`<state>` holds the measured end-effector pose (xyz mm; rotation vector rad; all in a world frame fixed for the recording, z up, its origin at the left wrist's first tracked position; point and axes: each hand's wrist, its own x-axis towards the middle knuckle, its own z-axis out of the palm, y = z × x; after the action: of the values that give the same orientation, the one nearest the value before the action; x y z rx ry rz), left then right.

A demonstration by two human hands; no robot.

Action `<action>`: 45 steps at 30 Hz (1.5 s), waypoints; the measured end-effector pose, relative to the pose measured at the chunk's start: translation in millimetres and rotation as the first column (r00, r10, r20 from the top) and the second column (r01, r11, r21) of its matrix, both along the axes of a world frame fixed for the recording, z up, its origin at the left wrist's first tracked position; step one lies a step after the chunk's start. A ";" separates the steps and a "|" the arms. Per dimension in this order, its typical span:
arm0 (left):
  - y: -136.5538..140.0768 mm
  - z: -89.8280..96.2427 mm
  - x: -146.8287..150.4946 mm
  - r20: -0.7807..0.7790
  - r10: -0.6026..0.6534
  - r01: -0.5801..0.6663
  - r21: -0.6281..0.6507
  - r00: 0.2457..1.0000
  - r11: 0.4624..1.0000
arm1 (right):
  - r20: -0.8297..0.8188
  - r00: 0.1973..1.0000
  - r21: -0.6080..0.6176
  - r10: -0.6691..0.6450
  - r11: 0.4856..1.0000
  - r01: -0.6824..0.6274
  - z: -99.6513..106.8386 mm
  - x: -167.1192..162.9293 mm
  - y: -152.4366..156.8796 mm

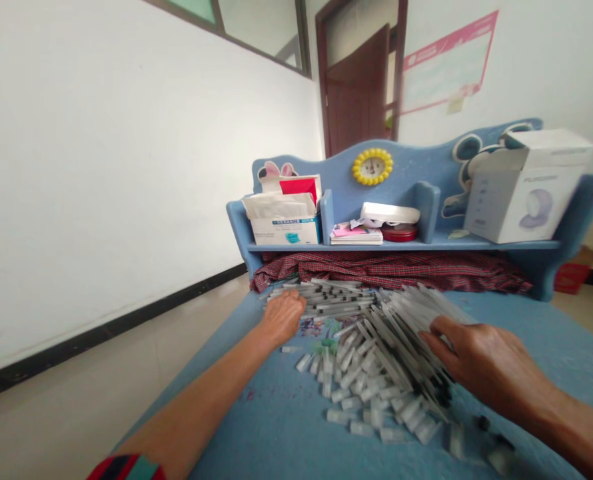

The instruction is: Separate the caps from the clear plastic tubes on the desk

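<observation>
My left hand [285,316] is at the left edge of a heap of slim translucent pens with dark bands [339,299]. Its fingers are curled down and closed; what they hold, if anything, is hidden. My right hand [481,343], a little blurred, is at the right side of a stack of long clear pen barrels with black ends [401,333]. Thumb and forefinger are bent together against the barrels, and I cannot make out what is between them. Many short translucent pen caps [371,383] lie loose between my forearms, nearer to me.
The blue table [256,420] has a back shelf [401,245] holding a mask box [284,220], a red round tin [399,233] and a white carton [526,190]. A checked cloth [391,270] lies below the shelf. Small black pieces [501,440] lie at the front right.
</observation>
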<state>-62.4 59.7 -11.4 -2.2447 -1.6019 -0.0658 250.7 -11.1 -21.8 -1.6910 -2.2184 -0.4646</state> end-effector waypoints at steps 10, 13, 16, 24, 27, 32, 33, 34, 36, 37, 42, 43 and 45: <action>-18.5 14.4 16.4 -0.071 -0.103 0.105 0.032 0.992 0.994 | -0.179 0.976 0.057 0.122 0.992 -0.114 3.5 -2.6 -3.0; -44.1 22.0 43.8 -0.081 -0.218 0.221 0.038 0.973 0.974 | -0.387 0.884 -0.025 0.261 0.956 -0.293 6.4 -8.3 -8.7; -70.7 24.1 74.7 -0.052 -0.379 0.381 0.028 0.924 0.924 | -0.552 0.762 -0.091 0.339 0.884 -0.459 9.2 -14.6 -15.1; -74.7 13.5 91.5 0.194 -0.572 0.572 0.062 0.797 0.818 | -0.677 0.682 -0.170 0.278 0.842 -0.512 18.1 -7.6 -14.9; -71.1 8.2 84.2 0.302 -0.613 0.638 0.020 0.730 0.770 | -0.640 0.711 -0.245 0.291 0.800 -0.548 20.8 -4.7 -13.5; -74.7 4.2 79.6 0.286 -0.607 0.636 -0.013 0.742 0.772 | -0.556 0.777 -0.303 0.295 0.799 -0.520 18.0 -5.8 -12.5; -75.5 4.4 79.5 0.280 -0.604 0.632 -0.013 0.746 0.775 | -0.552 0.784 -0.309 0.286 0.803 -0.510 17.1 -6.0 -12.5; -76.2 4.8 79.4 0.277 -0.603 0.631 -0.013 0.748 0.776 | -0.558 0.781 -0.311 0.281 0.801 -0.511 16.6 -6.0 -12.5; -76.9 5.9 79.4 0.276 -0.603 0.631 -0.019 0.749 0.775 | -0.600 0.746 -0.311 0.288 0.775 -0.550 16.9 -5.5 -12.7; -77.1 6.4 79.4 0.278 -0.603 0.633 -0.023 0.747 0.774 | -0.624 0.723 -0.311 0.296 0.755 -0.577 17.6 -5.1 -12.8; -76.8 7.5 79.2 0.290 -0.610 0.642 -0.019 0.737 0.767 | -0.660 0.704 -0.320 0.262 0.749 -0.580 18.8 -5.1 -12.0; -76.7 7.3 79.1 0.291 -0.612 0.642 -0.012 0.735 0.767 | -0.656 0.713 -0.322 0.248 0.762 -0.562 18.2 -5.7 -11.9; -76.5 6.7 78.9 0.292 -0.612 0.640 0.000 0.735 0.769 | -0.654 0.721 -0.323 0.228 0.778 -0.539 17.1 -6.9 -12.2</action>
<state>16.5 -16.8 -4.7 -2.8661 -0.8804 -0.5127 243.9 -23.3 -4.7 -1.2176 -2.1980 0.7213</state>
